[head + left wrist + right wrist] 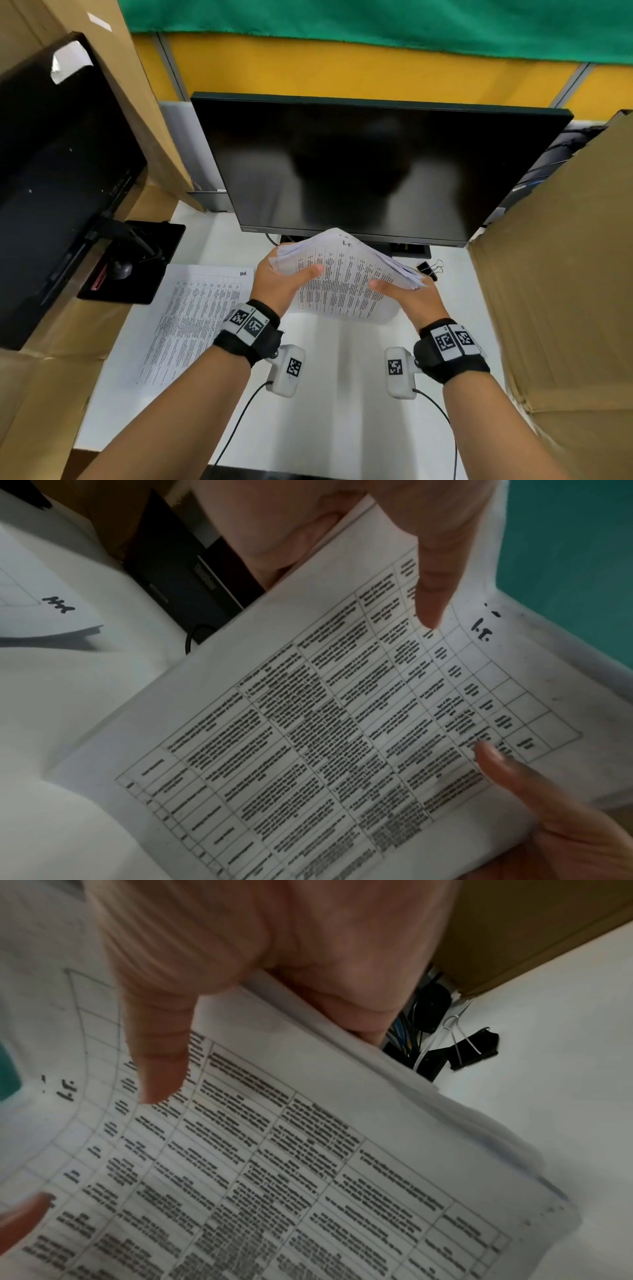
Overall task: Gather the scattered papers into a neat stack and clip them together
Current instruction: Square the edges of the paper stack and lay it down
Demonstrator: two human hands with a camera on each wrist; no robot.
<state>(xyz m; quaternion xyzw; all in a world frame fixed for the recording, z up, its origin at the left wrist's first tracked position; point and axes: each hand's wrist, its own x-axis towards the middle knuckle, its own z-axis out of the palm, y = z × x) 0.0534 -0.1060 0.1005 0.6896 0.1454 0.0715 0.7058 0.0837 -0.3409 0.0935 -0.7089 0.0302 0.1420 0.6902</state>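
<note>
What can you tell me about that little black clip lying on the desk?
The binder clip is small, with a black body and two silver wire handles, one of them lifted. It lies loose on the white desk, just right of the paper stack and near the monitor's foot. Neither hand touches it, and no paper is in it.

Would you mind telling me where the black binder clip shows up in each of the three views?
Head: binder clip on the white desk, right of the paper stack.
Left wrist: not in it.
Right wrist: binder clip right of centre, beyond the stack's edge.
Shared landmark: the handwritten "I.T." on the top sheet.
</note>
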